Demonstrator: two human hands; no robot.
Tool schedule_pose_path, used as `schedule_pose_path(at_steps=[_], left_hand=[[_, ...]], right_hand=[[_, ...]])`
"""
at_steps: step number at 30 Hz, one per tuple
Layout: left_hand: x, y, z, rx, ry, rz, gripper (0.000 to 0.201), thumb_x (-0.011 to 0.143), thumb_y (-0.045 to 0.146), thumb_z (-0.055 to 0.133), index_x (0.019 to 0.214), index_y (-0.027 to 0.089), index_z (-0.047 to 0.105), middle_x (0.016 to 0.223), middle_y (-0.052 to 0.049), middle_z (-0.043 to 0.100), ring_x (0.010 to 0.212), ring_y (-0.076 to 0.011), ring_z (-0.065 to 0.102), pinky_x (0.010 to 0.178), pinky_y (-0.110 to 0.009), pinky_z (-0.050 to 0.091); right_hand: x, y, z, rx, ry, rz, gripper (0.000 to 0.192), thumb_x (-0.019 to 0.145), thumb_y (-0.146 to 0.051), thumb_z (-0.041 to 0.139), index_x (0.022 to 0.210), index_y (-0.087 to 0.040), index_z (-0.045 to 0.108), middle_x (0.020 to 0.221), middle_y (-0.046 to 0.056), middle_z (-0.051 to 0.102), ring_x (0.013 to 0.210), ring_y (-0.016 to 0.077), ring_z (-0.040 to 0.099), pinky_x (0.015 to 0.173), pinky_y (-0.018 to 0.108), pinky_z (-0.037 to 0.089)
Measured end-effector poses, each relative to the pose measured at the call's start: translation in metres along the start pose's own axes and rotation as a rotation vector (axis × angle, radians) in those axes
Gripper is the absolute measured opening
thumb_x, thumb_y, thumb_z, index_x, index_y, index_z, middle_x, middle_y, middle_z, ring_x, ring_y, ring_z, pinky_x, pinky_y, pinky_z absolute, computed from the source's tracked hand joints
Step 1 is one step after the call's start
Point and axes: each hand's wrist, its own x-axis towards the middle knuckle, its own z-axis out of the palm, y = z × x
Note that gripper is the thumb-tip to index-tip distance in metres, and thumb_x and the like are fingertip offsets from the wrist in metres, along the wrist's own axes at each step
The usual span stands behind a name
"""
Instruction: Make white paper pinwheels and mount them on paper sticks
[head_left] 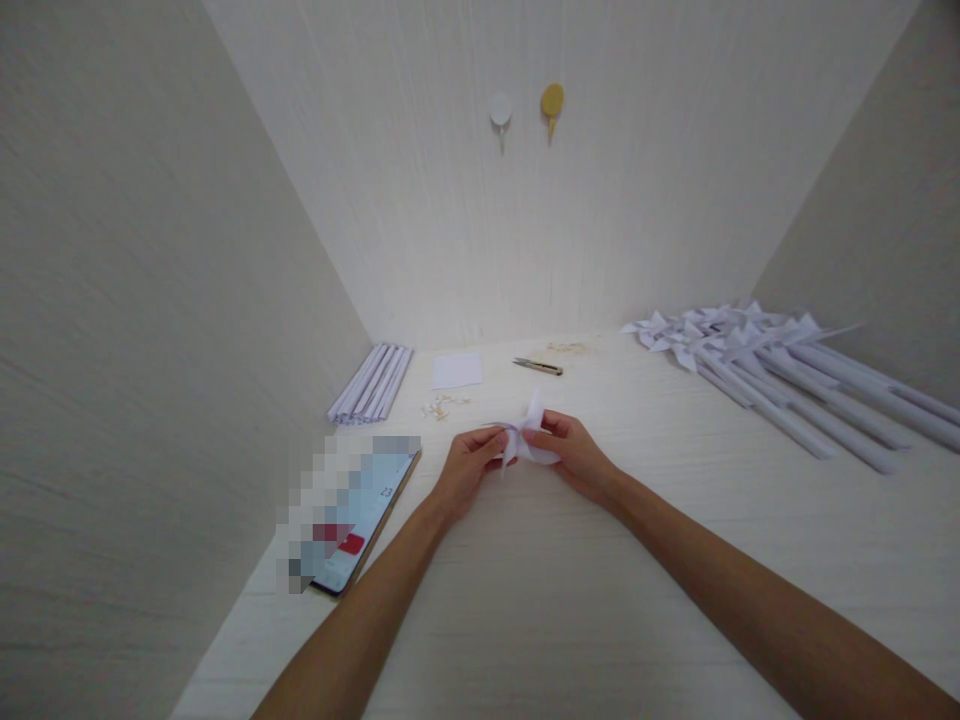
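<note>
Between my hands, over the middle of the white table, is a white paper pinwheel (535, 443) with its blades folded and fanned out. My left hand (471, 462) pinches its left side near the centre, thumb on top. On the other side, my right hand (574, 450) grips a blade with thumb and fingers. Parts of the fingers are hidden behind the paper. Just beyond my left hand lie small pale bits (441, 405), too small to make out. A pair of thread snips (538, 367) and a stack of white paper squares (457, 371) rest farther back.
Rolled paper sticks (373, 383) are lined up at the back left. Several finished pinwheels on sticks (750, 345) are piled at the right. A phone (367, 530), partly blurred out, lies at the left. Thin tan pieces (568, 348) lie near the back wall, which bears two hooks (553, 100).
</note>
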Motion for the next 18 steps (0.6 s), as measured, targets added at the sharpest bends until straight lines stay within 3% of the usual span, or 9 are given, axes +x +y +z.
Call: schedule_pose_path(at_steps=[8,13,18], left_hand=[[0.0001,0.0013,0.0013,0.001,0.019,0.0,0.021,0.05,0.028,0.073,0.063,0.012,0.066,0.063,-0.002,0.062,0.058,-0.0087,0.052,0.058,-0.022,0.044],[0.0001,0.0015,0.0002,-0.001,0.005,0.005,0.027,0.054,0.028,0.071,0.076,0.014,0.067,0.075,-0.004,0.065,0.061,-0.0089,0.054,0.058,-0.021,0.044],[0.0003,0.001,-0.0011,-0.022,-0.005,-0.011,0.031,0.055,0.028,0.07,0.082,0.014,0.066,0.074,-0.004,0.066,0.064,-0.0101,0.056,0.061,-0.021,0.045]], right_hand=[[-0.0012,-0.0009,-0.0006,0.0,-0.011,0.011,0.022,0.054,-0.025,0.071,0.072,-0.016,0.062,0.062,-0.001,0.063,0.056,0.012,0.055,0.06,0.027,0.041],[-0.0035,-0.0039,0.0013,-0.004,0.0,0.038,0.025,0.051,-0.024,0.072,0.073,-0.016,0.063,0.066,0.0,0.065,0.059,0.0121,0.056,0.059,0.026,0.04],[-0.0044,-0.002,0.0011,0.01,-0.034,0.063,0.028,0.047,-0.02,0.075,0.072,-0.015,0.063,0.064,-0.002,0.064,0.056,0.0101,0.054,0.056,0.024,0.038]])
